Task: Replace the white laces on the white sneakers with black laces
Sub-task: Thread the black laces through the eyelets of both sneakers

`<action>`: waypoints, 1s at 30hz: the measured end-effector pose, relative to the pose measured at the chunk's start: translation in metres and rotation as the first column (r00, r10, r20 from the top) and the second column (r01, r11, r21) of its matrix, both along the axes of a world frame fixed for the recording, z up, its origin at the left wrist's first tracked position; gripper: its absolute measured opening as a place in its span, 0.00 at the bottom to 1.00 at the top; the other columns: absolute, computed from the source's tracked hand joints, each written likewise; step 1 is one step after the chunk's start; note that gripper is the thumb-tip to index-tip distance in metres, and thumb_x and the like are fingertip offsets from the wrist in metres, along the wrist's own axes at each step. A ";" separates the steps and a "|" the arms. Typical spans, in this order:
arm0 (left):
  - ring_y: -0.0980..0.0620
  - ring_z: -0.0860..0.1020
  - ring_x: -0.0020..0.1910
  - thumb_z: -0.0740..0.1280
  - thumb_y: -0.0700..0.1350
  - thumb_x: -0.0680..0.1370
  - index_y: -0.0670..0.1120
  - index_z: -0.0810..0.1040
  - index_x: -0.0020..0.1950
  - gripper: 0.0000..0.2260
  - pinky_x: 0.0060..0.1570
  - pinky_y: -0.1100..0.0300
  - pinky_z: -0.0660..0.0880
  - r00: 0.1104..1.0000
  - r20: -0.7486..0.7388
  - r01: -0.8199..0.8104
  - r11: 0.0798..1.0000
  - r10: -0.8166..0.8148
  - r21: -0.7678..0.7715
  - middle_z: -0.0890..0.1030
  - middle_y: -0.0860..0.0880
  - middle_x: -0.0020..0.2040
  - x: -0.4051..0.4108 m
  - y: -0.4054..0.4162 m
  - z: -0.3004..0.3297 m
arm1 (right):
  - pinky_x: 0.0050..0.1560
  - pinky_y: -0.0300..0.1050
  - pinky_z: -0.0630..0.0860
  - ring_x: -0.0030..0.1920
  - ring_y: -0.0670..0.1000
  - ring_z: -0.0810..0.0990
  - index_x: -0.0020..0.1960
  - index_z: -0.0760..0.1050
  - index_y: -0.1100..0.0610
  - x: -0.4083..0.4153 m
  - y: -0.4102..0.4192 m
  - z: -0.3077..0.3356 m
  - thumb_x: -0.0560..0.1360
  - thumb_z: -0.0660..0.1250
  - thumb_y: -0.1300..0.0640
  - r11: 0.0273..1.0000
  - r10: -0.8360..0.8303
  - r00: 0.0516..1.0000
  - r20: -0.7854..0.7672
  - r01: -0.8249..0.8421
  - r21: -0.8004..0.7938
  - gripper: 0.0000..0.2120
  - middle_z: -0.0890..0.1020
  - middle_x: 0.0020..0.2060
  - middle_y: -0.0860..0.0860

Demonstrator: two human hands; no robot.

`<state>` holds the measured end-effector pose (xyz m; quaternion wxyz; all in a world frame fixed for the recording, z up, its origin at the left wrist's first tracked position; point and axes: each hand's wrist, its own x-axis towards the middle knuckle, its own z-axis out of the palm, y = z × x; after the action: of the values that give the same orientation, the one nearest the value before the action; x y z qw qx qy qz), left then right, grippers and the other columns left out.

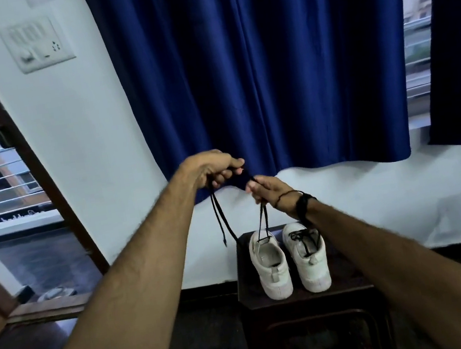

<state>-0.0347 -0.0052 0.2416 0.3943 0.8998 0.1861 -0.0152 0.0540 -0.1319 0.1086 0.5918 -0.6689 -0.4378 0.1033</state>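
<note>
Black lace [221,221] pinched by both hands [213,171] [268,191]; right shoe [307,255] laced, left shoe [269,264] (7 o'clock of it) barely started.

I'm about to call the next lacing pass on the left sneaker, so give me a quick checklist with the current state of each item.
1. Left hand grips the black lace: ok.
2. Right hand grips the same lace, which runs between both hands: ok.
3. Lace reaches down to the left sneaker near the toe: ok; which eyelets it passes, cannot tell.
4. Both lace ends even in length: cannot tell.
5. Right sneaker already carries black lacing: ok.
6. Both sneakers sit upright, side by side, on the dark stand: ok.
</note>
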 end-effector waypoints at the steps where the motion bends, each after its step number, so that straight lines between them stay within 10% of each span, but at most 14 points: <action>1: 0.57 0.57 0.21 0.61 0.51 0.83 0.46 0.74 0.39 0.14 0.23 0.64 0.56 1.000 0.010 0.006 1.000 -0.006 -0.005 0.63 0.54 0.22 -0.002 0.003 0.008 | 0.39 0.40 0.68 0.30 0.42 0.69 0.44 0.73 0.55 0.003 -0.003 -0.006 0.83 0.55 0.58 0.998 -0.065 0.998 -0.002 0.065 -0.017 0.12 0.69 0.30 0.48; 6: 0.57 0.57 0.22 0.62 0.52 0.82 0.46 0.74 0.40 0.14 0.22 0.65 0.57 0.999 0.041 0.017 1.000 -0.016 -0.004 0.63 0.54 0.24 -0.012 0.010 0.037 | 0.53 0.49 0.67 0.45 0.49 0.77 0.51 0.79 0.48 0.006 -0.015 -0.031 0.80 0.61 0.49 0.940 -0.211 0.974 0.084 0.226 -0.255 0.09 0.80 0.42 0.48; 9: 0.56 0.59 0.23 0.62 0.51 0.82 0.47 0.75 0.40 0.14 0.22 0.64 0.57 0.998 -0.003 0.065 0.989 -0.065 0.136 0.64 0.53 0.24 -0.016 0.002 0.039 | 0.59 0.41 0.68 0.65 0.47 0.71 0.68 0.70 0.53 -0.014 -0.010 0.000 0.73 0.70 0.64 0.995 -0.043 0.998 -0.046 0.039 -0.094 0.25 0.75 0.63 0.49; 14: 0.56 0.60 0.23 0.63 0.53 0.81 0.49 0.73 0.35 0.16 0.25 0.63 0.57 0.996 -0.033 0.083 0.974 -0.078 0.212 0.65 0.53 0.25 -0.018 -0.006 0.026 | 0.34 0.37 0.59 0.31 0.44 0.66 0.54 0.75 0.54 -0.041 -0.008 0.060 0.81 0.61 0.55 0.968 0.214 0.963 -0.163 -0.187 0.168 0.06 0.71 0.31 0.47; 23: 0.59 0.55 0.21 0.62 0.51 0.82 0.45 0.75 0.44 0.12 0.22 0.67 0.53 0.999 -0.016 -0.042 0.950 0.039 -0.311 0.60 0.54 0.25 -0.055 0.031 -0.008 | 0.33 0.35 0.62 0.30 0.45 0.64 0.41 0.76 0.54 -0.015 -0.053 0.001 0.83 0.57 0.55 0.982 -0.188 0.981 -0.047 0.187 -0.032 0.15 0.68 0.27 0.46; 30: 0.59 0.66 0.22 0.68 0.46 0.80 0.39 0.83 0.50 0.10 0.22 0.69 0.62 0.992 0.066 -0.086 0.952 0.110 -0.292 0.72 0.52 0.27 -0.054 0.030 -0.030 | 0.29 0.30 0.65 0.27 0.42 0.69 0.41 0.78 0.59 -0.018 -0.068 -0.027 0.81 0.58 0.61 0.971 -0.165 0.971 -0.172 0.130 -0.199 0.13 0.73 0.30 0.51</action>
<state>-0.0885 0.0251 0.2119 0.5289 0.8221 0.2103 0.0140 0.0364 -0.2001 0.0812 0.5714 -0.7393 -0.3174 0.1619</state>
